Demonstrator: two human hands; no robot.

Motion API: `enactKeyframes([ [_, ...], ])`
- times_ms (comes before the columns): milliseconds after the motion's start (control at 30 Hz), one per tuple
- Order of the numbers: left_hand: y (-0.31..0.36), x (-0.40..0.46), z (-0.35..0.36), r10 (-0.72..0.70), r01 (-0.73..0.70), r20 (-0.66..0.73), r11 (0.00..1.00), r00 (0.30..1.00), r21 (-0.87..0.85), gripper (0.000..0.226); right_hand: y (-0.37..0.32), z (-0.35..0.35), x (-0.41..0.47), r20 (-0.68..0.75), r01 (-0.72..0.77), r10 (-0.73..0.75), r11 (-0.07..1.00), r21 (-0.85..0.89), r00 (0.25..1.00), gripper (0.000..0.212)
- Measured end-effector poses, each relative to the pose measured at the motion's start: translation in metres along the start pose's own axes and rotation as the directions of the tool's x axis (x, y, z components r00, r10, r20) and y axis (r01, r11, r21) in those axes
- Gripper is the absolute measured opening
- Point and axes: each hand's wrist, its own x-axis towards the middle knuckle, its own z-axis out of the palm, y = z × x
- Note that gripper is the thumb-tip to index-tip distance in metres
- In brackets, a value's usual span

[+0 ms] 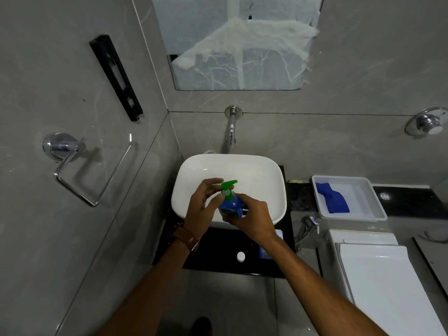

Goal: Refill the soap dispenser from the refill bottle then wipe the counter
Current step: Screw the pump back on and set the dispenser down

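I hold a blue soap dispenser (pixel 231 206) with a green pump top (pixel 229 186) above the front of the white basin (pixel 266 175). My right hand (pixel 252 218) grips its body from the right. My left hand (pixel 202 206) has its fingers around the green pump collar. A small white cap (pixel 241 256) lies on the black counter (pixel 218 251) in front of the basin. A blue refill bottle (pixel 264 252) lies on the counter at the right, mostly hidden by my right forearm. A blue cloth (pixel 333 198) rests in a white tray (pixel 368 192).
A wall tap (pixel 231 132) juts out over the basin. To the right stand the white tray on a dark ledge and a white toilet cistern (pixel 378 270). On the left wall are a chrome towel ring (pixel 92 170) and a black bracket (pixel 116 77).
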Motion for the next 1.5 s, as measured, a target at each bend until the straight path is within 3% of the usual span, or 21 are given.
enactKeyframes([
  [167, 0.0, 0.003, 0.001, 0.118, -0.104, -0.074, 0.98, 0.99, 0.171, 0.032, -0.002, 0.0, 0.001, 0.006, -0.002, 0.002, 1.0, -0.004, 1.0, 0.062],
  [333, 0.001, 0.002, -0.001, 0.06, -0.06, 0.05, 0.998, 0.997, 0.009, 0.035, -0.001, 0.0, 0.002, -0.017, -0.005, 0.005, 1.0, -0.008, 1.0, 0.061],
  [467, 0.0, 0.001, 0.002, 0.103, -0.098, -0.032, 0.987, 0.994, 0.125, 0.042, -0.004, 0.0, 0.004, -0.014, -0.01, 0.01, 1.0, -0.007, 1.0, 0.059],
  [633, -0.003, 0.004, 0.0, 0.122, -0.108, -0.073, 0.979, 0.99, 0.172, 0.032, -0.005, 0.001, 0.004, -0.012, -0.017, 0.017, 1.0, 0.0, 1.0, 0.06],
  [833, -0.004, 0.002, -0.005, 0.077, -0.076, -0.01, 0.993, 0.997, 0.086, 0.038, -0.005, 0.001, 0.005, -0.003, -0.01, 0.01, 1.0, -0.003, 1.0, 0.06],
  [1000, -0.002, 0.001, -0.001, 0.098, -0.085, -0.125, 0.991, 0.987, 0.108, 0.036, -0.009, 0.005, 0.007, 0.026, -0.028, 0.029, 0.999, -0.015, 0.999, 0.061],
  [1167, 0.0, 0.001, -0.004, 0.069, -0.055, -0.119, 0.992, 0.991, 0.117, 0.03, -0.009, 0.006, 0.006, 0.019, -0.009, 0.009, 1.0, -0.011, 1.0, 0.062],
  [1500, -0.002, -0.003, -0.012, 0.014, 0.002, -0.127, 0.993, 0.992, 0.121, 0.042, -0.01, 0.011, 0.009, 0.063, -0.014, 0.013, 1.0, 0.021, 0.998, 0.061],
])
